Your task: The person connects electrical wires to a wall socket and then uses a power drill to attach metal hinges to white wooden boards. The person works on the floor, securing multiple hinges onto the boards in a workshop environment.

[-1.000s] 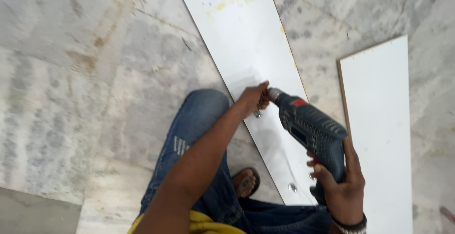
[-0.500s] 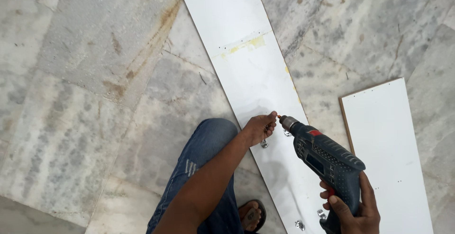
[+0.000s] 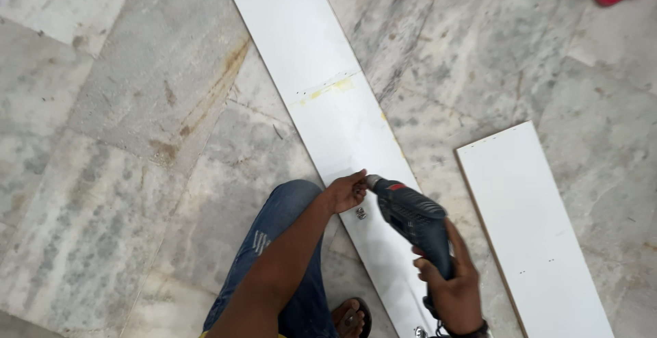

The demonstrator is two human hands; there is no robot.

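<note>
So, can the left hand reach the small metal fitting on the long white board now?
Probably yes: the left hand is at the drill's tip, and the metal fitting lies uncovered on the long white board just below it.

left hand (image 3: 348, 191) curled, arm outstretched; right hand (image 3: 453, 284) clenched in grip, wrist low

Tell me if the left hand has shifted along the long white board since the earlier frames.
No. The left hand stays at the drill tip, same stretch of the long white board below the yellowish mark; only the camera moved.
</note>
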